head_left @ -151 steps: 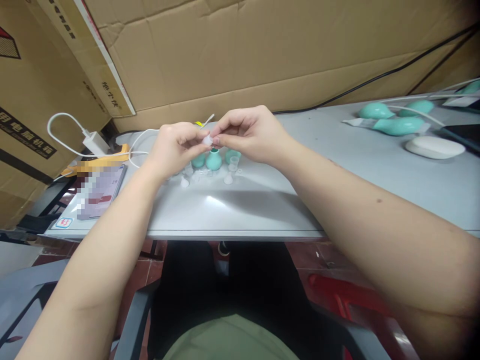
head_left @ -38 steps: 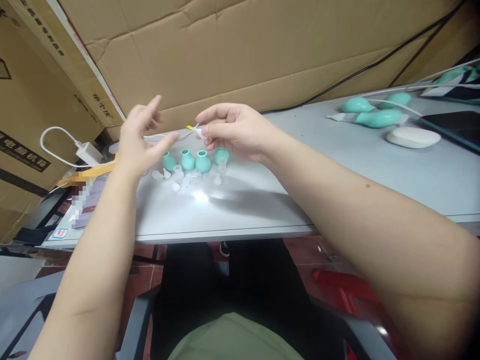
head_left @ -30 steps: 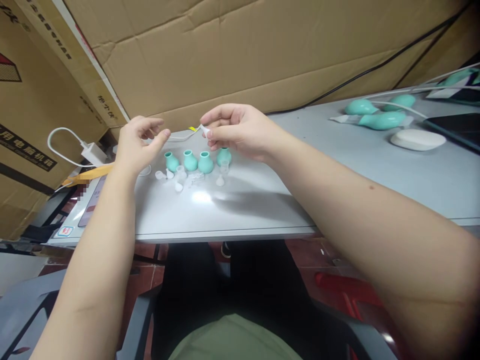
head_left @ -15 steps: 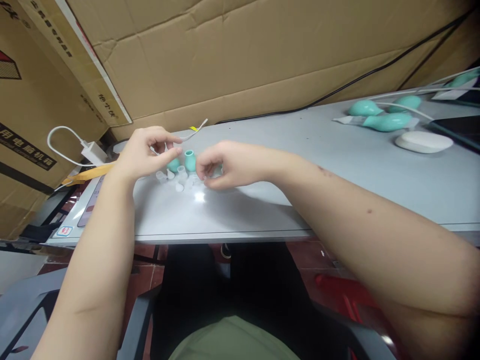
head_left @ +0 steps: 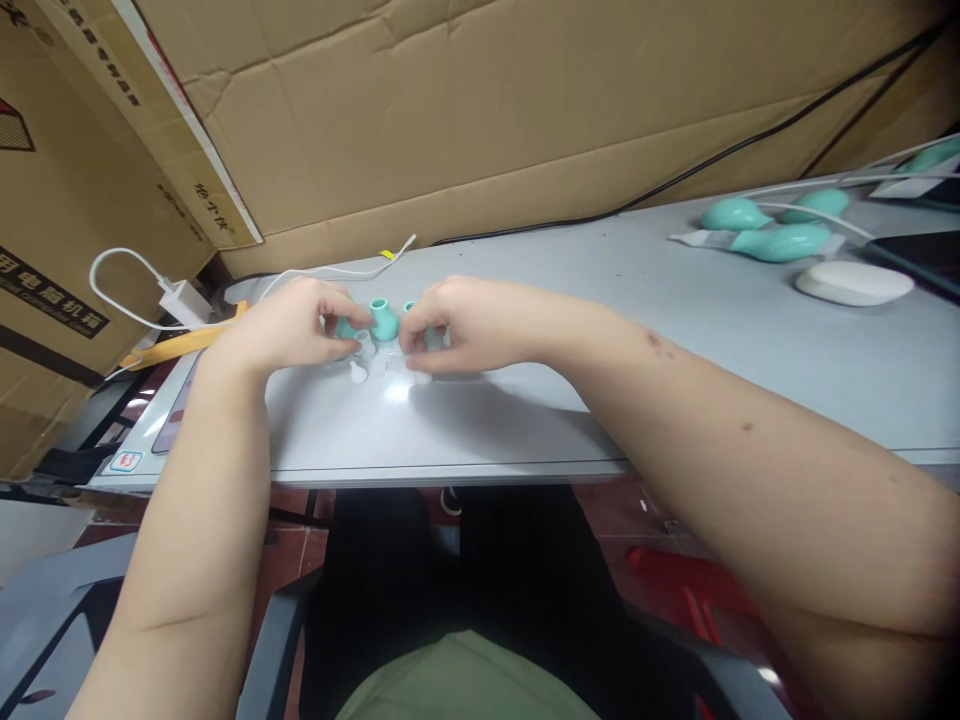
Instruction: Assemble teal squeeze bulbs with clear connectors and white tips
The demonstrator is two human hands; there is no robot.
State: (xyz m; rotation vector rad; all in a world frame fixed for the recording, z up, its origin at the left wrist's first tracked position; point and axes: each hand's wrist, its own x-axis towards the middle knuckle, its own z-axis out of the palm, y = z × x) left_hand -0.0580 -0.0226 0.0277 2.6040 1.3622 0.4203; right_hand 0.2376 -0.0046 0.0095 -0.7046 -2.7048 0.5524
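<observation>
My left hand (head_left: 304, 325) is over the left side of a small group of parts, thumb and fingertips apart around a clear plastic piece (head_left: 364, 344); no grip on it shows. A teal rubber bulb (head_left: 384, 322) stands upright between my hands, its round opening facing up. More teal shows behind the fingers of each hand. My right hand (head_left: 461, 325) has its fingers curled toward the thumb at the right side of the group; what they hold, if anything, is hidden. A small white tip (head_left: 358, 373) lies in front, with clear pieces (head_left: 394, 358) beside it.
Teal bulbs (head_left: 784, 242) with clear nozzles and a white oval case (head_left: 855, 283) lie at the right, near a dark device (head_left: 919, 262). A white cable (head_left: 330, 270) runs behind my left hand. Cardboard (head_left: 525, 110) stands along the table's back edge.
My left hand has moved down and slightly right, closer to the clear piece. My right hand has shifted slightly right, and a second teal opening now shows beside it.
</observation>
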